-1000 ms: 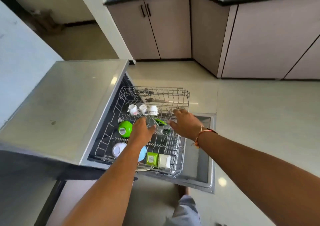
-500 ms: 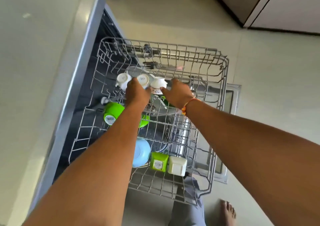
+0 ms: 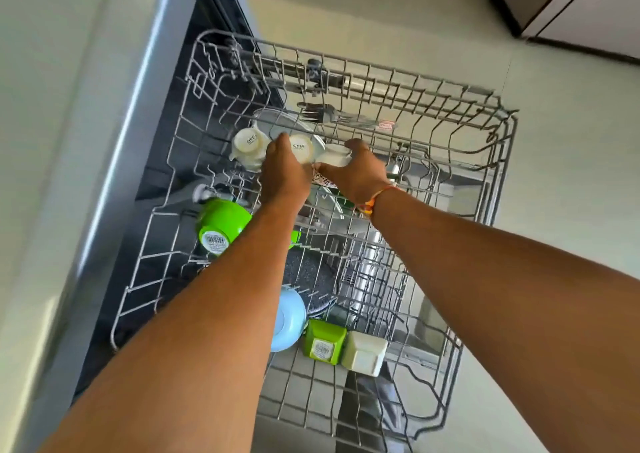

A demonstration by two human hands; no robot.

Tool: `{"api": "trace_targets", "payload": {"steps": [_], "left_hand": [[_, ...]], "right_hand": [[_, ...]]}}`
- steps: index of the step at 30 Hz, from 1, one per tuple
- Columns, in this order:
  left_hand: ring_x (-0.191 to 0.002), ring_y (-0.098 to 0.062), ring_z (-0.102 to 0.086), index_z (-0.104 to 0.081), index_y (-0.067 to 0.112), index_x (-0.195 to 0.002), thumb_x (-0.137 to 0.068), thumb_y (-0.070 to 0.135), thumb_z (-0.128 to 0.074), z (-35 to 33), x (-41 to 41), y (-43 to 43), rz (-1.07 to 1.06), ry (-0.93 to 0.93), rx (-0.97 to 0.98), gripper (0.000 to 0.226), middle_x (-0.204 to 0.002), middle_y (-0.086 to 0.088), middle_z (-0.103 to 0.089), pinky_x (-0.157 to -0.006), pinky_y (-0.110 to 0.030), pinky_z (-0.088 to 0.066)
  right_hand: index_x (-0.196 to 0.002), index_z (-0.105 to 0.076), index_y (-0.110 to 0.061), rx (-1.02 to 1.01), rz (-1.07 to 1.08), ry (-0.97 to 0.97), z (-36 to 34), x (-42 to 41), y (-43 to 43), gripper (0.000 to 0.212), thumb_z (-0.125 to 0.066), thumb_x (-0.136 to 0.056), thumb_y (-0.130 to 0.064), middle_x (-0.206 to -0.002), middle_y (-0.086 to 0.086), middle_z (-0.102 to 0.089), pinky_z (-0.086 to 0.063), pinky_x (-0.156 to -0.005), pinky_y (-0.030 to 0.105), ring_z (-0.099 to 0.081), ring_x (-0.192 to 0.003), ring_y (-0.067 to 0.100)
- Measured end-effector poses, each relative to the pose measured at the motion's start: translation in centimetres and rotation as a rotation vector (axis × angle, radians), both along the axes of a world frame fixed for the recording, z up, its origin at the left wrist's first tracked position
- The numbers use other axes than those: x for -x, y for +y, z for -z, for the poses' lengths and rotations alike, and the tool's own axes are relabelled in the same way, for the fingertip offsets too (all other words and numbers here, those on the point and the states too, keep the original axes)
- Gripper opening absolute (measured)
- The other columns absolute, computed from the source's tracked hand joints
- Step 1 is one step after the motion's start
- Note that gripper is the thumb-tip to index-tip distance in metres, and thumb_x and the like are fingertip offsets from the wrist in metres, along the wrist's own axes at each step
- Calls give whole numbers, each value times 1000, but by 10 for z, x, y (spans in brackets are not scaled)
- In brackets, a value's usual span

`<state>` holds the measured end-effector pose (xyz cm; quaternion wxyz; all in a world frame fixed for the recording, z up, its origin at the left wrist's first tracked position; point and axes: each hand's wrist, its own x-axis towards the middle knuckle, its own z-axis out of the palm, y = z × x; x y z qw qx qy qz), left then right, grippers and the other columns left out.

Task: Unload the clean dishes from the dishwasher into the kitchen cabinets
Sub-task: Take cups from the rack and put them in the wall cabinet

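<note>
The grey wire dishwasher rack (image 3: 485,161) is pulled out below me. Three white cups stand upside down in a row at its far side. My left hand (image 3: 282,172) grips the middle cup (image 3: 302,147), fingers curled round its side. My right hand (image 3: 356,172) grips the right cup (image 3: 334,154). The left cup (image 3: 247,144) stands free beside them. A clear glass plate (image 3: 277,123) leans behind the cups.
Nearer me the rack holds a green bowl (image 3: 220,224), a light blue bowl (image 3: 289,321), a green square cup (image 3: 323,343), a cream square cup (image 3: 363,352) and a dark pan (image 3: 308,276). Forks (image 3: 322,113) lie at the far rail. The countertop (image 3: 52,140) borders the left.
The view has closed in on the rack as I lean over it. Both hands have moved from the rack's middle to the white cups and closed round them.
</note>
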<state>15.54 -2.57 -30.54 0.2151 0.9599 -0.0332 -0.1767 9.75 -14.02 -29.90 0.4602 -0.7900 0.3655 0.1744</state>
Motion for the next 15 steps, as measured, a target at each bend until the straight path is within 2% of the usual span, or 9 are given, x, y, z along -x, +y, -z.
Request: {"api": "trace_targets", "payload": {"steps": [5, 10, 13, 15], "left_hand": [[-113, -31, -57, -51, 16, -135, -80, 19, -76, -1, -1, 0, -72, -28, 43, 60, -128, -11, -59, -84, -37, -46], [-104, -28, -62, -59, 17, -122, -76, 28, -80, -17, 11, 5, -119, -69, 131, 52, -116, -6, -67, -84, -39, -52], [-96, -28, -64, -62, 16, -114, -75, 26, -80, -38, 28, 5, -133, -122, 227, 45, -108, -5, -70, -81, -39, -52], [-93, -28, -65, -62, 15, -113, -74, 24, -81, -56, 44, 2, -133, -146, 277, 45, -106, -6, -71, -80, -39, -52]], "right_hand": [[-139, -47, -23, -96, 129, -55, 5, 2, 0, 83, -84, -70, -50, -131, 0, -62, -48, -95, 26, -60, -117, 20], [-129, -51, -23, -65, 141, -171, -13, 23, -3, 73, -86, -69, -44, -120, -1, -67, -56, -90, 35, -65, -105, 20], [-126, -55, -22, 1, 97, -233, -31, 44, -9, 66, -86, -71, -39, -117, -2, -69, -56, -87, 28, -65, -101, 15], [-126, -56, -22, 19, 95, -265, -47, 60, -16, 63, -85, -71, -37, -117, -1, -69, -57, -88, 31, -64, -101, 15]]}}
